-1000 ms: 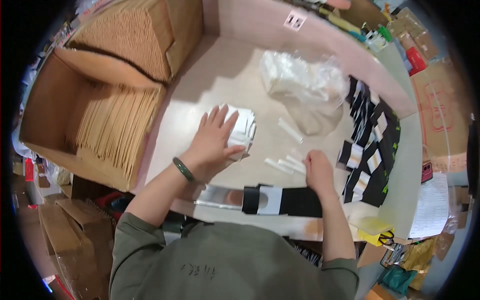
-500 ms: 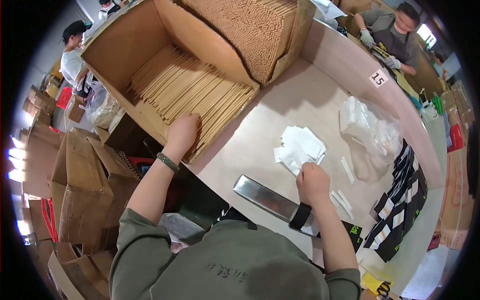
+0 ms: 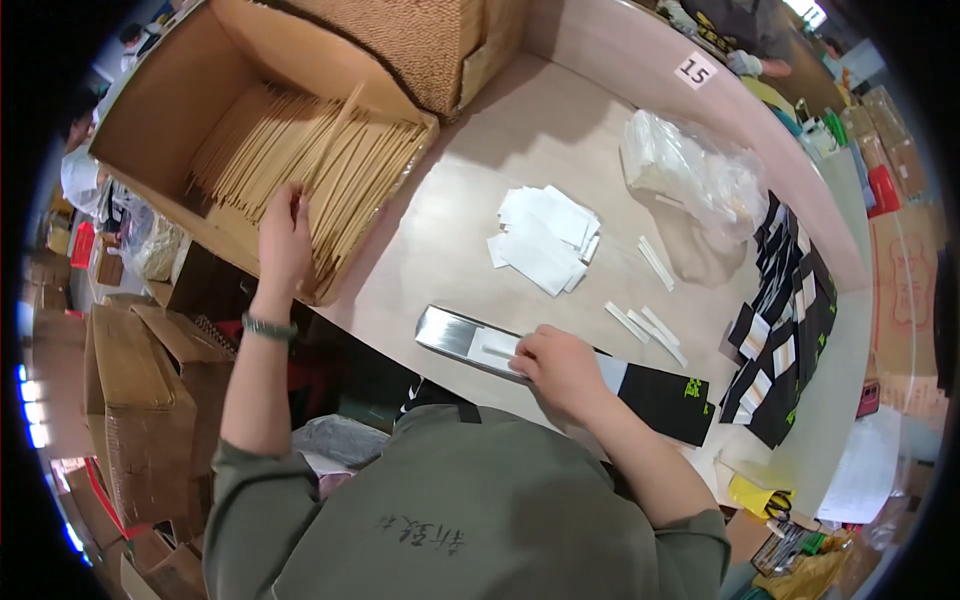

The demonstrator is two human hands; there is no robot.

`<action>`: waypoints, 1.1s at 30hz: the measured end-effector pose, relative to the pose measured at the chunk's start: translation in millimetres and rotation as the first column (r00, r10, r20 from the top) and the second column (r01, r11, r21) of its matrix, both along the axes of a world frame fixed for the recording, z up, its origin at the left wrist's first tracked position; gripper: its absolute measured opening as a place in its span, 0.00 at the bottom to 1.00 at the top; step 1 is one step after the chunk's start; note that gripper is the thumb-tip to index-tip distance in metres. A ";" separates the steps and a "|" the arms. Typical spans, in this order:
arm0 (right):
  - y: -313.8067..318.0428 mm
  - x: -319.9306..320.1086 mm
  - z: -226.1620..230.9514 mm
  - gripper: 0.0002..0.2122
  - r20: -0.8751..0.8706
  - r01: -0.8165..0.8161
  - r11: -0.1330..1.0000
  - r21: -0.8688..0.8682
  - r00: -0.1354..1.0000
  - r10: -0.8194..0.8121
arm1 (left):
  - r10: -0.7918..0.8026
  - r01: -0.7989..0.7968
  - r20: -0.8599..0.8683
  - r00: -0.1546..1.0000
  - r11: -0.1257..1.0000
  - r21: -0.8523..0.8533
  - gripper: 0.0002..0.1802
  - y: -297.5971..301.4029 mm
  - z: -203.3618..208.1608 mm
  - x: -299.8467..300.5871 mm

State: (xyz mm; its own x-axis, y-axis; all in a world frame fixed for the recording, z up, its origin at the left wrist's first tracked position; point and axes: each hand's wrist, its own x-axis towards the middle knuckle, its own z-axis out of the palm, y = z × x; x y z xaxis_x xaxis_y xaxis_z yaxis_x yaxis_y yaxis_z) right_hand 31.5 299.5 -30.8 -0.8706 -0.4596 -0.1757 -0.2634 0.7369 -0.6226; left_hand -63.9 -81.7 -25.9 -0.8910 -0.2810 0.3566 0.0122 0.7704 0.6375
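Observation:
My left hand (image 3: 285, 235) reaches into a large cardboard box (image 3: 160, 110) at the left and pinches thin wooden sticks (image 3: 300, 160); one stick tilts up from the pile. My right hand (image 3: 555, 365) rests on a long flat package (image 3: 470, 340) with a silver end and a black end (image 3: 665, 395), lying near the table's front edge. A pile of small white paper sachets (image 3: 545, 235) lies in the middle of the table, beyond my right hand.
A clear plastic bag (image 3: 690, 170) of white items sits at the back. Loose white strips (image 3: 650, 325) lie right of my right hand. Rows of black packages (image 3: 785, 320) line the right edge. Cardboard boxes (image 3: 140, 400) stand on the floor at left.
My left hand left the white sachets and went into the stick box, now lifting sticks. My right hand stays on the flat package. My view swung left, then partly back.

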 end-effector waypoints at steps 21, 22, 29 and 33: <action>50.2 40.8 -7.7 0.19 -0.379 0.015 1.000 0.012 0.925 -0.009 | -0.585 0.485 0.256 0.769 0.796 0.362 0.18 248.7 -49.0 98.8; 52.0 39.3 -12.0 0.18 -0.390 0.032 0.999 0.008 0.921 -0.026 | -0.704 0.560 0.231 0.671 0.686 0.464 0.21 259.7 -45.3 101.8; 47.4 41.3 -0.5 0.26 -0.473 -0.125 0.991 0.041 0.872 0.129 | -0.751 0.749 0.112 0.651 0.612 -0.252 0.31 180.5 -11.9 98.3; 68.1 22.8 17.6 0.13 -0.554 -0.181 0.983 0.018 0.817 0.161 | -0.797 0.834 0.244 0.552 0.527 -0.165 0.26 188.5 -20.4 86.8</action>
